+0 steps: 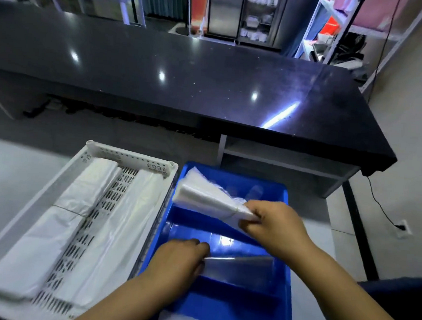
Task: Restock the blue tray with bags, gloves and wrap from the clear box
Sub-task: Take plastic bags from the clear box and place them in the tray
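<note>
2 grips — R hand (272, 225) bags (203, 194), L hand (179, 257) wrap (242, 270).

Single head-worn wide-angle view, looking forward and down from close above the blue tray (236, 176); the black desk (185, 71) lies farther ahead.

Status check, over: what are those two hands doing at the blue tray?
Right hand grips clear bag bundle over far end of blue tray. Left hand holds clear pack edge, middle compartment. White crate alongside, nothing blocking.
</note>
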{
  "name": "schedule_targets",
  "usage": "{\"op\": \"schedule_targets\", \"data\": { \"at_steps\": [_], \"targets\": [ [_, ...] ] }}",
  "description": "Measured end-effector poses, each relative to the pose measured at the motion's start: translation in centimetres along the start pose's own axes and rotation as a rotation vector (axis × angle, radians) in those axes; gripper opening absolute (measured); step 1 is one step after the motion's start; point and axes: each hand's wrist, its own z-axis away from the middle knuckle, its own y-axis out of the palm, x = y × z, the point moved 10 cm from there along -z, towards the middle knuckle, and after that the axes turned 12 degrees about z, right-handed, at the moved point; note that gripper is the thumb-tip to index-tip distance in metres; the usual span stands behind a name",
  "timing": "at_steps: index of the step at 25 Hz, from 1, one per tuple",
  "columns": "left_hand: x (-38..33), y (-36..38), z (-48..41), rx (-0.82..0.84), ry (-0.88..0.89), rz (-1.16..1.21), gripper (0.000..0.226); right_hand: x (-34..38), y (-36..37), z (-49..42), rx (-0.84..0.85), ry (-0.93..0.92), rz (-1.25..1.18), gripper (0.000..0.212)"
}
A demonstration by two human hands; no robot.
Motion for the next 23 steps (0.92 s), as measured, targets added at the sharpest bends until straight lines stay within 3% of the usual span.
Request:
{"op": "schedule_targets", "data": {
  "at_steps": [2,4,8,14,19,23],
  "targets": [
    [-0.7,-0.7,1.3,-0.038,0.048,-0.071,0.02,1.7,3.1,-0.4,0.162,-0.074,0.158,0.016],
    [-1.5,-1.1,2.4,-0.077,0.095,-0.05,0.02,2.5,6.5,0.0,0.354,-0.125,0.233,0.01],
    [-1.1,-0.5,3.8,-0.123,0.081,0.05,0.018,2.4,9.3,0.7,0.52,-0.089,0.086,0.011],
    [-1.2,-0.5,2.6,-0.161,0.072,0.006,0.014,2.5,7.1,0.3,0.217,-0.15,0.283,0.027],
    [-1.3,-2.2,0.0,-0.209,0.037,-0.11,0.024,0.1,2.2,0.3,-0.053,-0.011,0.084,0.024],
    [1.0,-4.9,1.9,-0.396,-0.041,-0.001,0.027,0.8,1.4,-0.6,-0.091,-0.031,-0.018,0.016]
  ]
}}
